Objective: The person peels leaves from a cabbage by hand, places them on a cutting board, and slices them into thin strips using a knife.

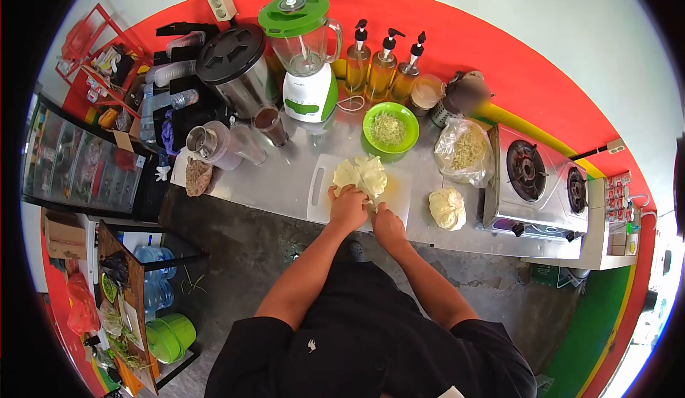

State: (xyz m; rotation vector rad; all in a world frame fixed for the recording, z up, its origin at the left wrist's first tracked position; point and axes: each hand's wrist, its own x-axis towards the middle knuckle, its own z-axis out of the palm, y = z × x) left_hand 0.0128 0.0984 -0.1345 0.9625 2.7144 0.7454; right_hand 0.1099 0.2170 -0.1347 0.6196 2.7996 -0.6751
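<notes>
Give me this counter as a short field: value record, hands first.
left hand: on the near edge of the pale cabbage leaf
right hand: gripping the knife, blade over the leaf
surface: white cutting board on a metal counter
behind board: green bowl of shreds
right of board: cabbage head, bag of shreds behind it, two-burner stove farther right
against wall: blender, three pump bottles
unclear: how deep the blade has cut
</notes>
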